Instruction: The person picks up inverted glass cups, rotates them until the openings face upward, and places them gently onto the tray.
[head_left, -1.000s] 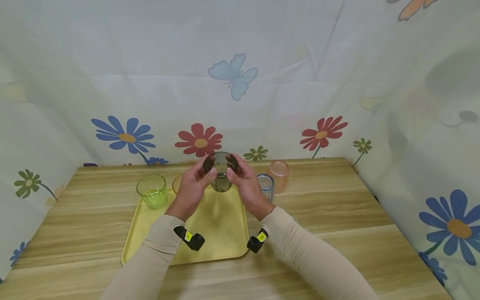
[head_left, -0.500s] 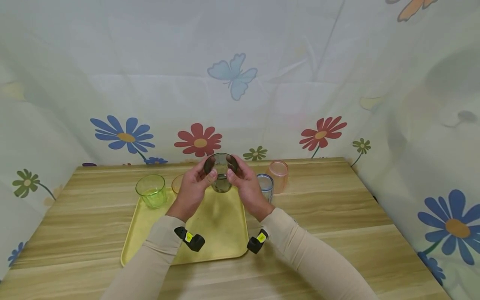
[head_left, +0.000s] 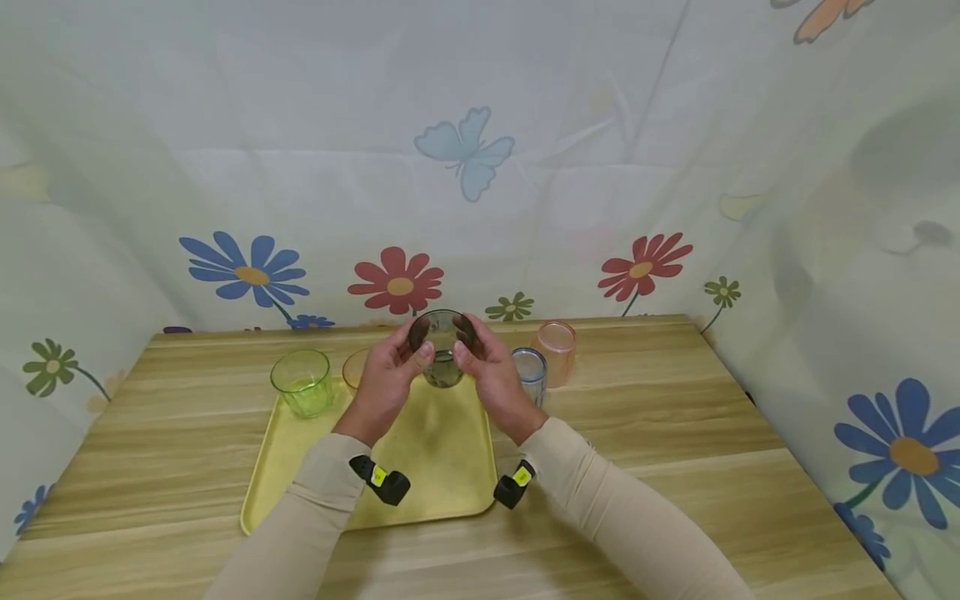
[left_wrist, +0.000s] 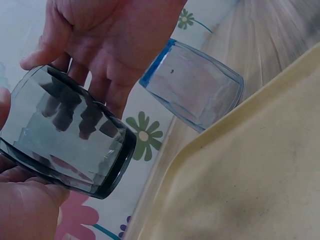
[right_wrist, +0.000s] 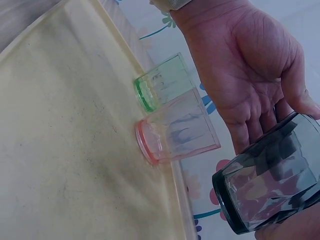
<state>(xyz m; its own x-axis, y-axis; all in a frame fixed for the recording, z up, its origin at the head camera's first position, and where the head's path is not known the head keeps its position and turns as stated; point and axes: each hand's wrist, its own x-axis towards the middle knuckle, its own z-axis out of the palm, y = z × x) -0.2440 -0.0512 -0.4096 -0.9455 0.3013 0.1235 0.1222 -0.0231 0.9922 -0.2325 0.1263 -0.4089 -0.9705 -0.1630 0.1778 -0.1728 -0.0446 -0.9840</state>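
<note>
Over the far part of the yellow tray [head_left: 442, 467], a dark grey drinking glass [head_left: 442, 342] is held between both hands, mouth up and clear of the tray. My left hand [head_left: 384, 379] grips its left side, and my right hand [head_left: 501, 375] grips the opposite side, thumbs toward me. The thick base of this grey glass [left_wrist: 117, 167] shows in the left wrist view. On the tray's far left, a green glass [head_left: 307, 392] stands upright. Beside it stands a pinkish-orange glass [right_wrist: 175, 130], mostly hidden by my left hand in the head view.
Right of the tray, a blue-tinted glass [head_left: 531, 375] stands upside down on the wooden table [head_left: 660, 450]. Just behind it is a pink glass [head_left: 558, 354], also upside down. A flower-printed cloth [head_left: 480, 233] rises behind the table's back edge.
Both hands have lowered the grey glass very slightly, keeping the same hold. The other glasses and the tray stay put.
</note>
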